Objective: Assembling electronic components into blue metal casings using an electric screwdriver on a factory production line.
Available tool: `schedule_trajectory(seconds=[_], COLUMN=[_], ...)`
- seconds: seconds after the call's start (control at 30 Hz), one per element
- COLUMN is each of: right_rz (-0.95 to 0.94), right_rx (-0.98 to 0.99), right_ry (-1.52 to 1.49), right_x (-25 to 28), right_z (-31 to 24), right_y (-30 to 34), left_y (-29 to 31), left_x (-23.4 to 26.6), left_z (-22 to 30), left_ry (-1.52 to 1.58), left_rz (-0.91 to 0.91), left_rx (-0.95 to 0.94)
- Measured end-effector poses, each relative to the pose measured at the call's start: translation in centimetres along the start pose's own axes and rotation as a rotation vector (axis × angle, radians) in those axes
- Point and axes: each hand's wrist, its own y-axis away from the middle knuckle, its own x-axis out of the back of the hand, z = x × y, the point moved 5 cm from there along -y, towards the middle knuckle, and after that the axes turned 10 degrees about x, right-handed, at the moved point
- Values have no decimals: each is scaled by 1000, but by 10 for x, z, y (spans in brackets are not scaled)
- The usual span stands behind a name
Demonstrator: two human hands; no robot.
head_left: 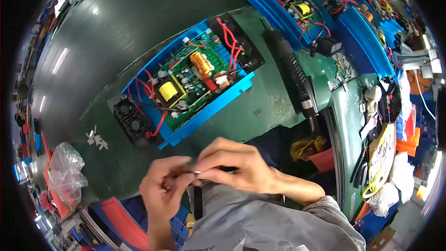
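My left hand and my right hand meet close to my body, below the table's near edge. Both are closed in a pinch, fingertips together, around a tiny pale piece too small to name. Beyond them lies a blue metal housing with its top off. It holds a green circuit board with a yellow transformer, a copper coil and red wires. Two black fans sit at its left end; a black end plate lies at its right. Neither hand touches the housing.
Small white pieces are scattered on the table at left, near a clear plastic bag. A black powered screwdriver lies right of the housing. More blue housings stand at the back right. Yellow-handled scissors lie far right.
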Motion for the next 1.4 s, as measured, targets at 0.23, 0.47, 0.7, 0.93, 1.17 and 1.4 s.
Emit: schedule_trajectory(seconds=[0.23, 0.47, 0.7, 0.93, 1.17, 1.4], right_rz=[33, 107, 8, 8, 10, 180], right_rx=[-86, -432, -219, -183, -123, 181], right_ry=[77, 11, 284, 373, 372, 1001], right_x=[13, 27, 34, 37, 35, 81], right_z=[-2, 16, 0, -3, -5, -30], right_y=[12, 33, 9, 2, 2, 6], left_y=[-1, -15, -33, -33, -31, -26], left_x=[-29, -8, 2, -6, -14, 4], left_z=[-15, -5, -9, -3, -3, 8], left_ry=[-125, -290, 236, 276, 208, -37], left_rz=[-22, 195, 175, 75, 61, 215], left_rx=[-81, -233, 73, -28, -20, -146])
